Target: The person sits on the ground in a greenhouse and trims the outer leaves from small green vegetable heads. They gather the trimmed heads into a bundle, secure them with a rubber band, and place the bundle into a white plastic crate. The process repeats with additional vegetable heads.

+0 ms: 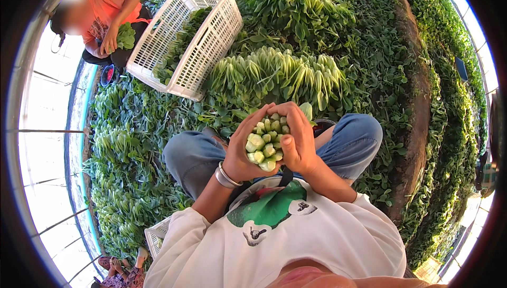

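A bundle of leafy green stems [269,143] is cupped between my two hands, its pale cut ends facing up at me. My left hand [246,149], with a silver bangle on its wrist, wraps one side of the bunch. From the other side my right hand [298,141] curls around it, thumb lying by the cut ends. The leaves below are mostly hidden by my hands. Just beyond, a row of laid-out greens [281,72] rests with its pale stems upward.
A white plastic crate [210,38] with greens inside stands ahead to the left. Beside it a person in an orange shirt [113,14] holds greens. Another row of greens [301,5] lies farther off. A bare soil strip [416,102] runs along the right. Another crate [156,234] is behind my left arm.
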A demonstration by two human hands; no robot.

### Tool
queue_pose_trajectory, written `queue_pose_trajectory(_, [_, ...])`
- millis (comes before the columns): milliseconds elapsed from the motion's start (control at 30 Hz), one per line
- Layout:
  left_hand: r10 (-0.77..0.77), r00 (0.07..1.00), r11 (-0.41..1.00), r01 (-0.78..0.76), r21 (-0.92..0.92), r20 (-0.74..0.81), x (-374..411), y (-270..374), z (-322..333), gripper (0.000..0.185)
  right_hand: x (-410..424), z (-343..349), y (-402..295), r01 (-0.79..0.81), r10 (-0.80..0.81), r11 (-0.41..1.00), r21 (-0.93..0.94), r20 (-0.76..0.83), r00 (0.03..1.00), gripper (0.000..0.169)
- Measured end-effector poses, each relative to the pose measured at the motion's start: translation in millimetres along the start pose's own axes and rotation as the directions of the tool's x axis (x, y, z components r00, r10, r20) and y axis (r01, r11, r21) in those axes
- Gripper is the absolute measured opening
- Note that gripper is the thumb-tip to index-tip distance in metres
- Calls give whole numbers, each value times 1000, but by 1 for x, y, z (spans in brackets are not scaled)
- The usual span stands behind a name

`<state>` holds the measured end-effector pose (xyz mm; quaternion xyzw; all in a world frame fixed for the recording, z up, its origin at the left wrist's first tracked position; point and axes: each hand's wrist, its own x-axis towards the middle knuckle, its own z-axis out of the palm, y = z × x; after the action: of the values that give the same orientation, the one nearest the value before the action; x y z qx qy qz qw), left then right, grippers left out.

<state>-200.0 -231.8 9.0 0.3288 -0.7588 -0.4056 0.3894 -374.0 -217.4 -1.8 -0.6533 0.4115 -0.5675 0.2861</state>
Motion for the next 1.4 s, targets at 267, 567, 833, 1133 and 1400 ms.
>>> queue_pose_trajectory(267, [-135, 990, 917, 112, -383, -33, 0, 3, -22, 104, 11, 44, -24, 80, -75, 996, 50, -103, 992, 75])
queue_pose_trajectory(567, [-137, 987, 738, 42, 673, 89, 8, 82, -183, 80, 51, 209, -49, -85, 149, 281, 956, 44, 988, 90])
queue_pose_trajectory(833, [-320, 700, 799, 561, 215, -639, -141, 35, -132, 87, -4, 230, -42, -45, -135, 912, 407, 401, 906, 73])
queue_pose_trajectory(1133, [-383, 690, 498, 714, 492, -614, -140, 62, -130, 71, 82, 138, 268, -530, 576, 766, -364, 20, 817, 29])
queue_pose_trajectory(1400, [-435, 517, 332, 853, 402, -738, -155, 73, -121, 74, 132, 128, 360, -345, 759, 479, -807, 183, 625, 66])
